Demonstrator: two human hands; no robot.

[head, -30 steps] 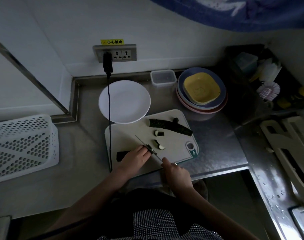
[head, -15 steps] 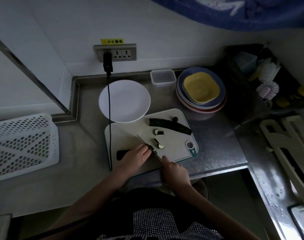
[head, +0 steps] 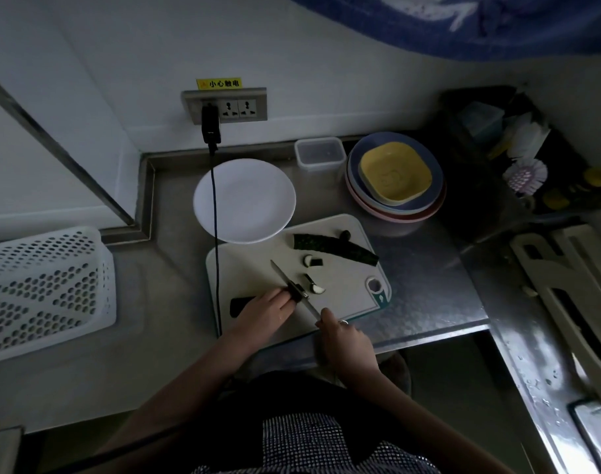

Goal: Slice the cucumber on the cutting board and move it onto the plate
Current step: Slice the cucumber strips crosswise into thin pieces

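A pale cutting board [head: 258, 265] lies on the steel counter. My left hand [head: 263, 311] holds down a dark cucumber piece [head: 239, 304] at the board's near left. My right hand [head: 345, 342] grips the handle of a knife [head: 292, 287], whose blade crosses the cucumber just past my left fingertips. Cut slices [head: 314, 287] lie beside the blade, with another slice [head: 312, 261] farther back. A long cucumber half [head: 333, 247] rests along the board's far side with a small end piece [head: 346, 235]. The white plate [head: 244, 200] sits behind the board, with nothing on it.
A black cable [head: 215, 234] runs from the wall socket [head: 225, 106] across the plate and board's left edge. Stacked coloured dishes [head: 395, 177] and a clear container [head: 319, 153] stand at the back right. A white perforated basket [head: 46, 289] sits at left. A dish rack [head: 566, 285] is at right.
The knife blade has shifted along the cucumber under my left fingertips while slicing. Both hands stay in nearly the same place.
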